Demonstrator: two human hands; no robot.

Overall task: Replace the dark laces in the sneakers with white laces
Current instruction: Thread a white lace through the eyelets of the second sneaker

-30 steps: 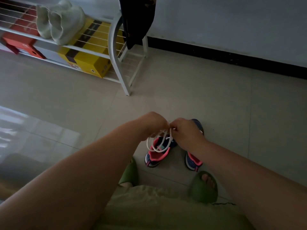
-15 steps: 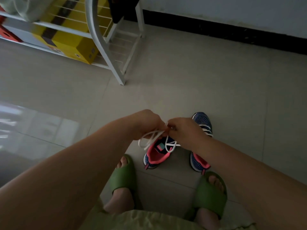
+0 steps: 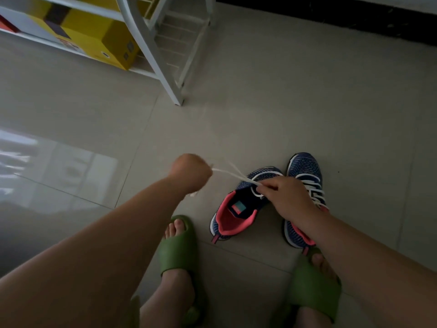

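Observation:
Two blue sneakers with pink lining stand on the tiled floor. The right sneaker has white laces threaded through it. The left sneaker lies open with a loop of white lace over its tongue. My left hand is a fist gripping the white lace, which stretches taut to my right hand. My right hand pinches the lace above the left sneaker and partly hides the right sneaker's heel.
My feet in green slides stand just in front of the sneakers. A white metal shoe rack with a yellow box stands at the back left. A dark skirting board runs along the far wall.
My hands, close together before, have moved apart; my left hand has pulled the lace out to the left and it is now taut. The camera has tilted further down.

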